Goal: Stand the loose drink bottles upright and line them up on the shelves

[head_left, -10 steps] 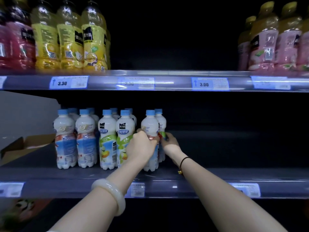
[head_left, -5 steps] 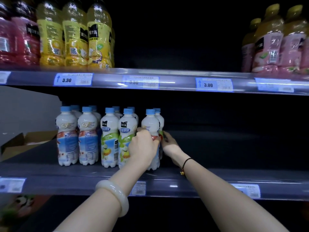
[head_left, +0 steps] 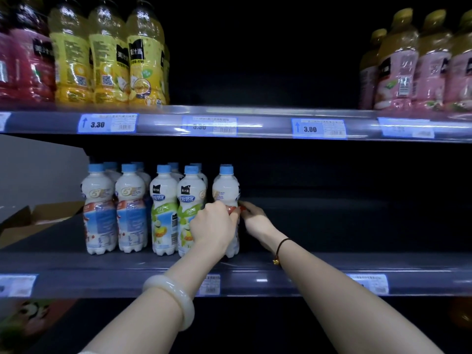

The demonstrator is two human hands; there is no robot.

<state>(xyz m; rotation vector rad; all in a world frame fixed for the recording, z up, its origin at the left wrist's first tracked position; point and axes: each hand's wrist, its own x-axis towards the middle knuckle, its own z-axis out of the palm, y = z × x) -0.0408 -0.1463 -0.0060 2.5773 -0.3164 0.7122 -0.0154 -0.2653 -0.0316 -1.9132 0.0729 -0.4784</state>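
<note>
I stood at two dark shelves. On the lower shelf (head_left: 332,261) white bottles with blue caps (head_left: 130,208) stood upright in short rows near its left end, close to the front edge. The rest of it ran dark to the right end. On the upper shelf (head_left: 255,111) yellow bottles (head_left: 107,54) and red bottles (head_left: 28,60) stood at the left end. Pink bottles (head_left: 419,67) stood at its right end.
</note>
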